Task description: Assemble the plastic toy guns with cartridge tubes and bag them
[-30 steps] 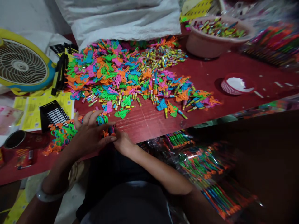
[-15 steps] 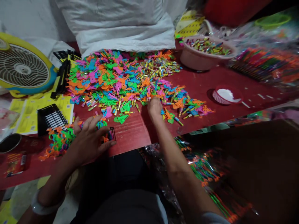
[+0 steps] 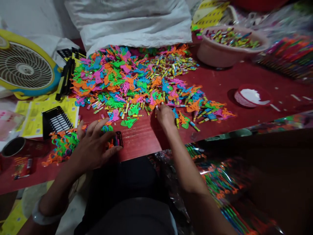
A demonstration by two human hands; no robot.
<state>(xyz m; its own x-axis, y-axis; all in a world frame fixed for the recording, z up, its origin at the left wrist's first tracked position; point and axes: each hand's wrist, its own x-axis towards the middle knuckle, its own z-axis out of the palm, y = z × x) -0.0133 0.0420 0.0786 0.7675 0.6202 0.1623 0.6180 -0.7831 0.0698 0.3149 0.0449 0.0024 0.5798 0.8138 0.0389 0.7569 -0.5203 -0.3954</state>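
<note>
My left hand (image 3: pixel 90 143) lies with spread fingers over a black plastic rack (image 3: pixel 119 139) filled with small coloured pieces. Its thumb points toward the rack's right end, and the palm hides most of the rack. At the near edge of a large pile of bright plastic toy pieces (image 3: pixel 110 76), my right hand (image 3: pixel 166 117) has its fingers drawn together, pinched. What sits in those fingertips is too small to make out. Green toy pieces (image 3: pixel 129 122) lie on the red tabletop between the hands. Bundled pieces with orange ends (image 3: pixel 62 147) lie left of my left hand.
A yellow and blue fan (image 3: pixel 26 68) stands at the left, near another black rack (image 3: pixel 57 122) on yellow sheets. A dark can (image 3: pixel 24 147) lies at the front left. Rightward are a pink tub (image 3: pixel 215 54) of small tubes and a small red basket (image 3: pixel 245 99).
My right hand stays at the pile's edge, its fingers shifted slightly. My left hand keeps its place on the rack. The view has swung a little, moving the tub and basket rightward in the picture.
</note>
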